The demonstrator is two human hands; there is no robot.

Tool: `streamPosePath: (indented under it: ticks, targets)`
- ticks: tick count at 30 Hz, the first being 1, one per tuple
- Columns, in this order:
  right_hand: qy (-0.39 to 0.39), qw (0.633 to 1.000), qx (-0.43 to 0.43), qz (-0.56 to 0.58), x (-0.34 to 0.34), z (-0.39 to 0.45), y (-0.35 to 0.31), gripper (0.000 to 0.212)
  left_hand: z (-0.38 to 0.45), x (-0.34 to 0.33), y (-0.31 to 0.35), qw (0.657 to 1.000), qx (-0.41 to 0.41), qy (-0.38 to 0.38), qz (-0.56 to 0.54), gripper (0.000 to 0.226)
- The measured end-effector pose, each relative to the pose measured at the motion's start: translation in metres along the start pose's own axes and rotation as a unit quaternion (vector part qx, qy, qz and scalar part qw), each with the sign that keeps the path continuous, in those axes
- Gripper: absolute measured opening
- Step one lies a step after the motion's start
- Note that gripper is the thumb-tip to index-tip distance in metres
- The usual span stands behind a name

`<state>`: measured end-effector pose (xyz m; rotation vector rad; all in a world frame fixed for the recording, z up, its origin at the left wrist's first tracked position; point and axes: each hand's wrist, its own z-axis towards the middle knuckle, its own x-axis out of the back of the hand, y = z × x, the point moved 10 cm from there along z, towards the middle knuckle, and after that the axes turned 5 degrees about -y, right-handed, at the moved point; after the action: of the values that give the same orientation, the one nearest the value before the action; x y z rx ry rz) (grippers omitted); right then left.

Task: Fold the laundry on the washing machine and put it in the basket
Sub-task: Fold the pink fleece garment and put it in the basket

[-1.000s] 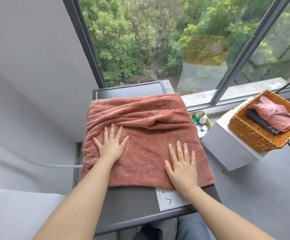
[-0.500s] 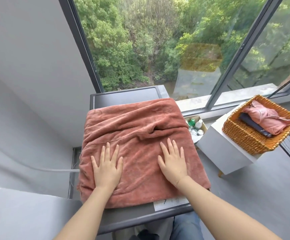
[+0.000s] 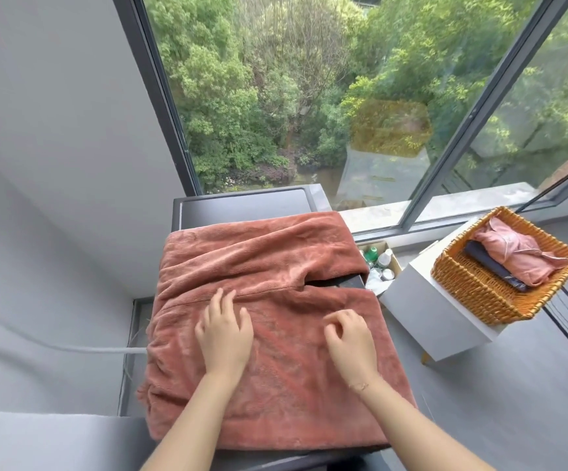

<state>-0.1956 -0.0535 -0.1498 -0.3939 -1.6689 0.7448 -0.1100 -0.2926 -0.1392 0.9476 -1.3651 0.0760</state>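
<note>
A rust-coloured plush towel lies folded over the dark washing machine and covers most of its top. My left hand rests on the towel's middle, fingers reaching forward to the fold edge. My right hand is on the towel's right half, its fingers curled and pinching into the fabric. A gap in the towel shows the dark lid at its right edge. The wicker basket stands to the right, holding a folded pink garment and a dark one.
The basket sits on a white stand right of the machine. A cardboard box of bottles is wedged on the floor between them. A big window runs behind, a grey wall is left, and a white hose runs along it.
Both hands slid forward over the towel from flat, spread positions. The right hand's fingers have curled up. The towel now hangs further over the machine's near edge.
</note>
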Motion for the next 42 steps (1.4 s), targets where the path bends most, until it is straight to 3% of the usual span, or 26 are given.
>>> streamPosePath:
  ticks: [3, 11, 17, 19, 21, 24, 28, 31, 34, 37, 39, 42]
  targets:
    - [-0.027, 0.997, -0.044, 0.064, 0.019, 0.043, -0.010, 0.018, 0.040, 0.022, 0.025, 0.998, -0.021, 0.023, -0.060, 0.035]
    - [-0.089, 0.995, -0.030, 0.020, 0.030, 0.183, -0.048, 0.027, 0.171, 0.036, 0.055, 0.994, 0.040, -0.042, -0.096, 0.033]
    - [-0.182, 0.968, -0.043, -0.167, -0.004, 0.263, -0.040, 0.038, 0.215, -0.014, 0.039, 0.978, 0.100, -0.180, 0.032, 0.049]
    - [-0.211, 0.958, -0.055, -0.187, -0.013, 0.275, -0.035, 0.044, 0.218, -0.021, 0.025, 0.974, 0.117, -0.188, 0.050, 0.050]
    - [-0.223, 0.954, -0.063, -0.191, -0.019, 0.285, -0.031, 0.046, 0.223, -0.023, 0.018, 0.978, 0.115, -0.164, 0.052, 0.038]
    - [-0.188, 0.958, -0.077, -0.205, -0.014, 0.295, -0.027, 0.038, 0.225, -0.023, 0.013, 0.982, 0.105, -0.146, 0.064, 0.024]
    - [-0.172, 0.952, -0.067, -0.246, -0.009, 0.292, -0.028, 0.020, 0.218, -0.019, 0.019, 0.987, 0.082, -0.115, 0.072, 0.025]
    - [-0.150, 0.958, -0.068, -0.236, 0.003, 0.275, -0.026, 0.013, 0.205, -0.002, 0.032, 0.997, 0.051, -0.060, 0.016, 0.029]
    - [-0.039, 0.984, -0.007, -0.173, 0.030, 0.248, -0.040, 0.012, 0.181, 0.027, 0.046, 0.998, -0.006, 0.019, -0.063, 0.028]
    - [0.074, 0.992, 0.100, -0.019, 0.069, 0.189, -0.062, 0.010, 0.135, 0.066, 0.051, 0.977, -0.071, 0.101, -0.174, 0.030]
    - [0.115, 0.979, 0.152, 0.074, 0.090, 0.129, -0.068, 0.021, 0.089, 0.085, 0.051, 0.954, -0.123, 0.126, -0.241, 0.035]
    - [0.123, 0.972, 0.140, 0.143, 0.079, 0.062, -0.043, 0.012, 0.038, 0.082, 0.032, 0.941, -0.133, 0.154, -0.270, 0.031]
